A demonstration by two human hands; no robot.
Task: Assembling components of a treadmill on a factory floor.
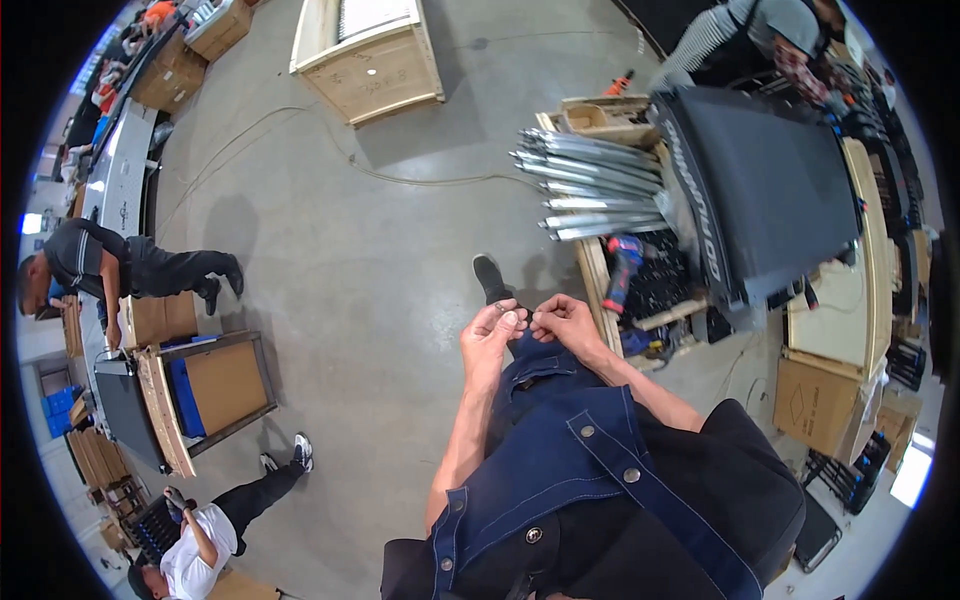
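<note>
Both of my hands are together in front of my body, above the floor. My left hand [488, 332] is closed, its fingers pinched round something small that I cannot make out. Beside it, my right hand [567, 326] is closed in a pinch too, its fingertips nearly touching the left ones; what it holds is too small to name. Just right of my hands, a blue and red cordless power tool [624, 272] lies at a wooden workbench [594, 285]. A bundle of silvery metal rollers or tubes [600, 185] sticks out beyond it.
A large black panel [765, 190] lies on the bench, with a person [770, 35] behind it. A wooden crate [370, 82] stands ahead, and a hose [430, 181] crosses the floor. On the left are two people [85, 255] and a wooden-framed cart [235, 385]. Cardboard boxes [815, 405] stand right.
</note>
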